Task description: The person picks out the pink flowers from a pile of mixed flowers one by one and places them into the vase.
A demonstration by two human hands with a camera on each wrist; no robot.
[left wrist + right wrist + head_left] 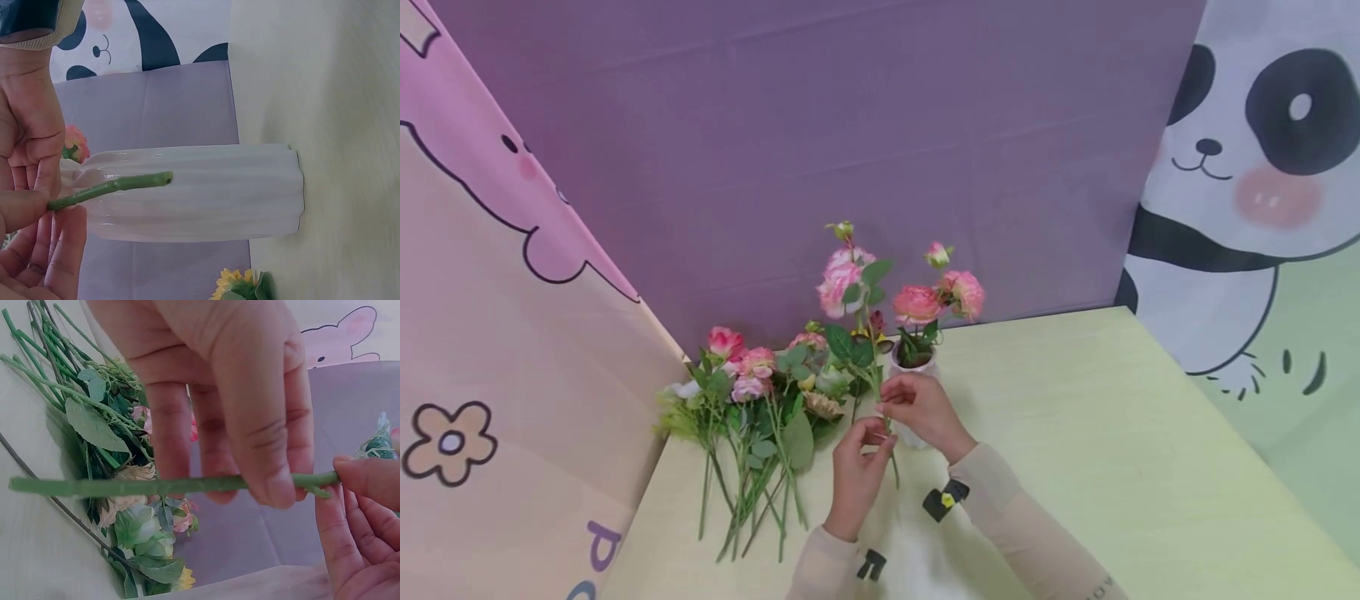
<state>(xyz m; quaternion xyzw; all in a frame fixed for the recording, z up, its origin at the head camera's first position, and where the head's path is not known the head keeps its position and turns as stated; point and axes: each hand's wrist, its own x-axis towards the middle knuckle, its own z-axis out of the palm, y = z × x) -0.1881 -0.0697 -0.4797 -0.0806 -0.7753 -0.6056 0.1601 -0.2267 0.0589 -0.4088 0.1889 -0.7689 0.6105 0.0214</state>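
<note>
A pale pink artificial flower (841, 282) with a bud and green leaves stands upright in front of me on a long stem (119, 487). Low on that stem, my left hand (859, 471) pinches it between thumb and fingers, and the cut end sticks out below. Just above, my right hand (925, 410) pinches the same stem, as the right wrist view also shows. Right behind the hands is a white ribbed vase (200, 194), partly covered by them in the head view. Coral-pink flowers (917, 305) rise from its mouth.
Left of the hands lies a pile of artificial flowers (752, 387), their long green stems (737, 517) pointing towards me. A yellow flower (232, 282) shows near the vase in the left wrist view. The pale table (1075, 433) meets a purple backdrop and printed side panels.
</note>
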